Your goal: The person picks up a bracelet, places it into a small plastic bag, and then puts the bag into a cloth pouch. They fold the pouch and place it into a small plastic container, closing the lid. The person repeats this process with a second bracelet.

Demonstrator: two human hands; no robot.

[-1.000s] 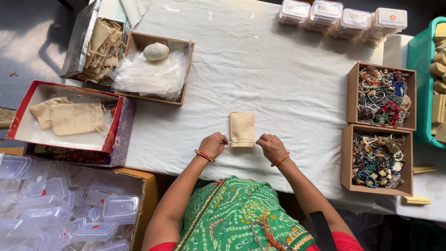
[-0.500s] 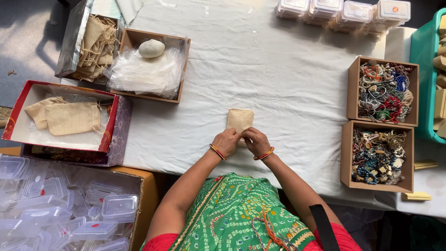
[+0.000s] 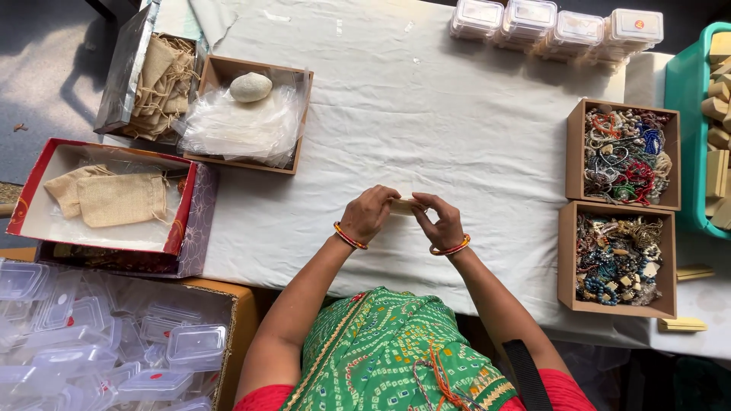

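A small beige cloth pouch [image 3: 403,205] was held between the left hand [image 3: 368,214] and right hand [image 3: 442,221], fingers closed on its ends, above the white tablecloth [image 3: 426,122]. Two cardboard boxes of beaded jewellery [image 3: 620,205] stood well apart, rightward.

2 hands [image 3: 371,213] [image 3: 442,221] share 1 small tan pouch [image 3: 403,205]. 2 cardboard boxes of beads [image 3: 624,156] [image 3: 617,259] at right, 2 cloth pouches [image 3: 114,198] in 1 red tray [image 3: 183,221], approx. 4 lidded clear tubs [image 3: 556,30].
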